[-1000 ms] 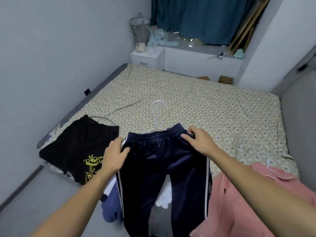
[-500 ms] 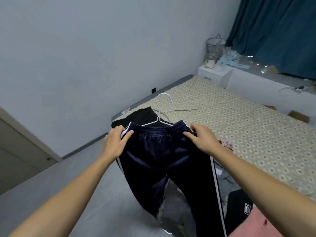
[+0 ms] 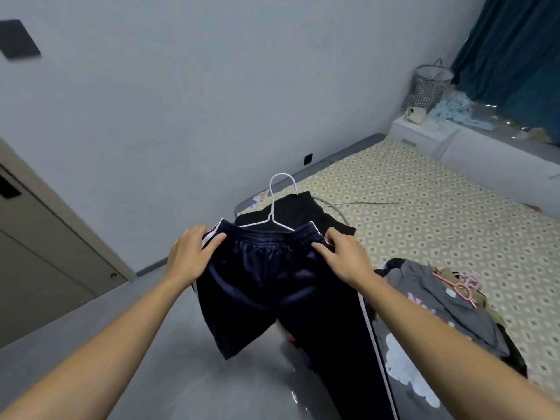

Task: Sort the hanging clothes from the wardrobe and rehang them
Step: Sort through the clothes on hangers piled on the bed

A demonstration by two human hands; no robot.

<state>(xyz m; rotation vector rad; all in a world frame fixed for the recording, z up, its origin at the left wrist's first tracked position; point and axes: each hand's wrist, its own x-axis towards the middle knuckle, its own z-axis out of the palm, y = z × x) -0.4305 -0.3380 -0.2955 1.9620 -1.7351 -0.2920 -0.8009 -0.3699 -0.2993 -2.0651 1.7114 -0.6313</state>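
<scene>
One bed point(image 3: 424, 213) is filling the 3 o'clock side, its patterned sheet running off the right edge. One door point(image 3: 45, 237) is showing at 9 o'clock, cut by the left edge. One curtain point(image 3: 515, 56) is hanging at 1 o'clock, only partly in view.

I am holding up one pair of navy pants point(image 3: 272, 283) at the centre, out over the floor. One leg is falling toward 6 o'clock past the bottom edge; the other looks folded short, and I cannot tell where its end is. One white hanger point(image 3: 274, 207) is sitting in the waistband, its hook standing up at 12 o'clock and its bar hidden inside the cloth.

One grey top point(image 3: 436, 310) is lying on the bed edge at 4 o'clock, partly behind my right arm, its print unreadable. One black garment point(image 3: 303, 210) is lying at 12 o'clock, mostly hidden behind the pants. One basket point(image 3: 430, 83) is standing on one nightstand point(image 3: 418, 134) at 2 o'clock. Pink hangers point(image 3: 460, 283) are tangling on the grey top; their count is unclear.

My two hands are both gripping the waistband: left hand point(image 3: 191, 256) pinching the 9 o'clock corner, right hand point(image 3: 342, 256) pinching the 3 o'clock corner, fingertips tucked behind the cloth.
</scene>
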